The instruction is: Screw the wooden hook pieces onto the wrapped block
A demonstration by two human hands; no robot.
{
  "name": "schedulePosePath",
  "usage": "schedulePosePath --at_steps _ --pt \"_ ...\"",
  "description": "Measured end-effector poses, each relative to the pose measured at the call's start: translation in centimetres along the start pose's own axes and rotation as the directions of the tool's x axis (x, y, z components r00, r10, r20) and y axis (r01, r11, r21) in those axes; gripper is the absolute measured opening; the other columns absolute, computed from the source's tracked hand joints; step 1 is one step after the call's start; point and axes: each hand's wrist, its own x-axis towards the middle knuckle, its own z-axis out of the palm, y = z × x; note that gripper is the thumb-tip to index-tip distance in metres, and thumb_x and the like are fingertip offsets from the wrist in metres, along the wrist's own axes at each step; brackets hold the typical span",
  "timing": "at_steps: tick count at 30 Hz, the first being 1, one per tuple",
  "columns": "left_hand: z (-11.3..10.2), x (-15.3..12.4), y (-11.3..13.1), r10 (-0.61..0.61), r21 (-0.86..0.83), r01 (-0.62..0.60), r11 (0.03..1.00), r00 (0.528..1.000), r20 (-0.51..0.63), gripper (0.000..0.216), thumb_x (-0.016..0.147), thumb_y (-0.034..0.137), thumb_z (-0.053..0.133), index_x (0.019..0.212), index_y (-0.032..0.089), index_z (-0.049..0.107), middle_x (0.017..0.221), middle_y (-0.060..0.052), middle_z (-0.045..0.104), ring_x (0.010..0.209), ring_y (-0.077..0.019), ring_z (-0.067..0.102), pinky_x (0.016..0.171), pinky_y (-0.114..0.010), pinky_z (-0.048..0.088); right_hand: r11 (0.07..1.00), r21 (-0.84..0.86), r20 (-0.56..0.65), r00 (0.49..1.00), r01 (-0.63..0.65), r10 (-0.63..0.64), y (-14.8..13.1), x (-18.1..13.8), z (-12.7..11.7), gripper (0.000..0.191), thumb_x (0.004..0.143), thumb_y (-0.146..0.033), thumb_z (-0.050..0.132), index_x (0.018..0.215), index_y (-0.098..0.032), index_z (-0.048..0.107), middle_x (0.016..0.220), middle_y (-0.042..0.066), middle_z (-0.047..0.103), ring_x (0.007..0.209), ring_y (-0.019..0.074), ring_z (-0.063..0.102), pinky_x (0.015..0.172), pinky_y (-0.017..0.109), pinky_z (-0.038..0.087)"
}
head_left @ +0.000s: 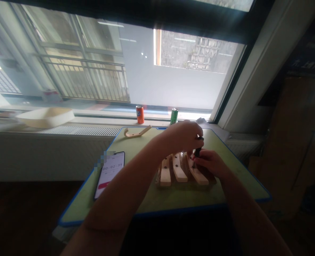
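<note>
My left hand (188,135) reaches across to the right and is closed on a black screwdriver-like tool (198,152), which stands nearly upright. Its lower end points at a hole in the rightmost wooden hook (200,176). My right hand (210,161) is beside the tool, fingers pinched at its lower part over that hook; what exactly they hold is hidden. Left of it lie a middle wooden hook (180,172) and a left wooden hook (165,176), each with dark holes or screws. Clear plastic wrapping (157,177) shows around them. My left hand and forearm cover their far ends.
A phone (110,172) showing a timer lies at the left of the green table (157,204). Another curved wooden hook (137,133) is at the far left. An orange can (140,115), a green can (174,116) and a cream basin (47,117) stand on the windowsill.
</note>
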Motion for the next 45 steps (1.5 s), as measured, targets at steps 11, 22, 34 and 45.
schedulePosePath --at_steps 11,22,34,45 --pt "-0.1 -0.1 0.6 -0.038 0.005 0.038 0.999 0.998 -0.055 0.035 0.075 0.047 0.056 0.091 0.018 0.067 0.078 -0.003 0.066 0.066 -0.0142 0.056 0.059 -0.026 0.040 0.991 -0.077 -0.080 0.992 -0.107 0.101 0.6 0.2 0.0 0.028 0.059 -0.036 0.076 0.068 -0.017 0.059 0.064 0.000 0.059 0.060 0.0142 0.055 0.056 0.028 0.046" --pt "-0.2 -0.3 0.7 0.040 0.028 -0.040 0.999 0.999 -0.008 0.024 0.079 0.025 0.046 0.074 0.014 0.067 0.066 -0.002 0.062 0.056 -0.0093 0.051 0.057 -0.023 0.037 0.999 0.027 0.035 0.999 0.030 -0.031 0.0 0.0 -0.2 0.020 0.073 -0.035 0.066 0.082 -0.018 0.069 0.090 0.004 0.063 0.082 0.0181 0.059 0.072 0.028 0.045" --pt "-0.3 -0.2 0.9 -0.051 0.032 0.051 0.998 0.998 0.025 0.031 0.075 0.044 0.055 0.075 0.016 0.068 0.066 -0.001 0.063 0.058 -0.0114 0.052 0.058 -0.025 0.038 0.992 0.011 -0.010 0.992 -0.127 0.127 0.6 0.2 0.0 0.026 0.060 -0.032 0.075 0.073 -0.017 0.059 0.067 -0.001 0.058 0.062 0.0131 0.054 0.059 0.027 0.046" --pt "0.5 0.3 -0.3 0.094 0.031 -0.094 0.995 0.996 -0.006 0.028 0.083 0.030 0.046 0.077 0.014 0.067 0.066 -0.003 0.064 0.057 -0.0095 0.053 0.057 -0.023 0.037 0.999 0.032 0.060 0.998 0.011 -0.013 -0.1 -0.1 -0.1 0.020 0.072 -0.035 0.066 0.082 -0.018 0.065 0.085 0.003 0.061 0.078 0.0164 0.056 0.069 0.028 0.045"
